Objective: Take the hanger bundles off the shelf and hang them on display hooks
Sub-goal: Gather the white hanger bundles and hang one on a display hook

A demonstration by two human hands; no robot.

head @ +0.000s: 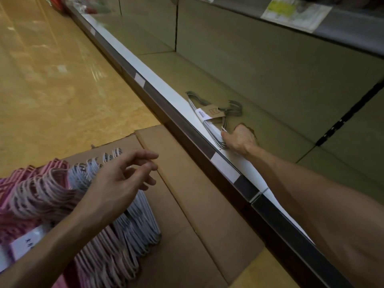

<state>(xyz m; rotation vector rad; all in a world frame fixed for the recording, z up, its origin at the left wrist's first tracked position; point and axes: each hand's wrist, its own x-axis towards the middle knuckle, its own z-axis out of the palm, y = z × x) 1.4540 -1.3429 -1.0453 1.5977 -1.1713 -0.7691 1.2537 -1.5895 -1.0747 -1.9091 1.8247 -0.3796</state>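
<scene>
Reaching for the grey bundle on the shelf

Nearest us lay pink and white hanger bundles, stacked on flattened cardboard on the floor. Our left hand hovered above them, fingers loosely spread and holding nothing. Farther out, across the shelf edge, our right hand had its fingers curled on the near corner of the grey hanger bundle. That bundle lay flat on the shelf, just behind its front lip, with a card label around its middle.
</scene>
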